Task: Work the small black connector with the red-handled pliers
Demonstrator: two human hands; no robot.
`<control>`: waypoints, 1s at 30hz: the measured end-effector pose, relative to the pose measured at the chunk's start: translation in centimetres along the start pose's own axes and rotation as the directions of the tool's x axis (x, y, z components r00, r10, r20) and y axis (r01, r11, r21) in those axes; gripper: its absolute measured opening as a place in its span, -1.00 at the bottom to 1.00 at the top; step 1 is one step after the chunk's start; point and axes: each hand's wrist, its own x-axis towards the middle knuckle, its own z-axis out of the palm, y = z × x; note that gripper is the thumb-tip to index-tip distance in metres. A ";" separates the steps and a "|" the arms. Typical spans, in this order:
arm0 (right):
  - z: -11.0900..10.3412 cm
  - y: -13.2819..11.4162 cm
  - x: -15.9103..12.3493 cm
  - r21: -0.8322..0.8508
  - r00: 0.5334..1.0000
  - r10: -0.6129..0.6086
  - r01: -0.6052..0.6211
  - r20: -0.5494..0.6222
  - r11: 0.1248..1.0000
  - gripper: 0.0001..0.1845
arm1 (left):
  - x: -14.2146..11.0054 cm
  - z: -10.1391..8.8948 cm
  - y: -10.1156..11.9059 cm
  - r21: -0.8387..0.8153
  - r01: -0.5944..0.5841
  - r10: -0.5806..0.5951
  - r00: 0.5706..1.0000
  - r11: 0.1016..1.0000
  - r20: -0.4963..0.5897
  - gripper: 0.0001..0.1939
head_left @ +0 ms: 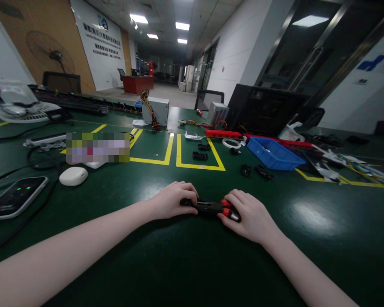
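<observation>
A small black part with red pieces (213,207) lies low over the green table (185,264), held between both hands. My left hand (173,199) curls its fingers round the black left end. At the other end, my right hand (248,215) closes on the red end, with red showing between its fingers. The two hands almost touch, in the middle of the table near its front.
Beyond the hands lie several small black parts (200,156) inside yellow floor-tape squares, a blue bin (273,153), a red strip (223,134) and a black monitor (264,108). At the left are a white oval device (73,176), a flat device with green lights (16,196) and cables.
</observation>
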 end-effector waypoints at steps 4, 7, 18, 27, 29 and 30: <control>-0.2 -0.3 0.0 0.005 1.000 0.004 -0.004 -0.008 1.000 -0.71 | 0.0 0.0 -0.1 -0.046 0.015 -0.015 1.000 0.999 -0.007 -0.84; -0.3 -0.6 0.0 0.021 1.000 0.026 -0.026 -0.010 0.999 -0.72 | 0.0 0.1 -0.1 -0.054 0.022 -0.023 1.000 0.998 -0.011 -0.83; -0.4 -0.7 0.0 0.025 0.999 0.030 -0.030 -0.012 0.999 -0.75 | 0.0 0.2 0.0 -0.055 0.038 -0.038 0.999 0.998 -0.012 -0.84; -0.6 -0.6 -0.1 0.059 0.998 0.045 -0.047 0.042 0.997 -0.77 | 0.1 0.0 0.1 -0.174 0.039 -0.044 0.999 0.984 -0.025 -0.89; -0.6 -0.5 -0.1 0.073 0.997 0.053 -0.057 0.053 0.996 -0.78 | 0.2 0.0 0.1 -0.200 0.042 -0.048 0.999 0.979 -0.024 -0.90; -0.6 -0.5 -0.1 0.080 0.997 0.057 -0.062 0.059 0.995 -0.78 | 0.2 0.0 0.1 -0.203 0.045 -0.051 0.998 0.978 -0.021 -0.90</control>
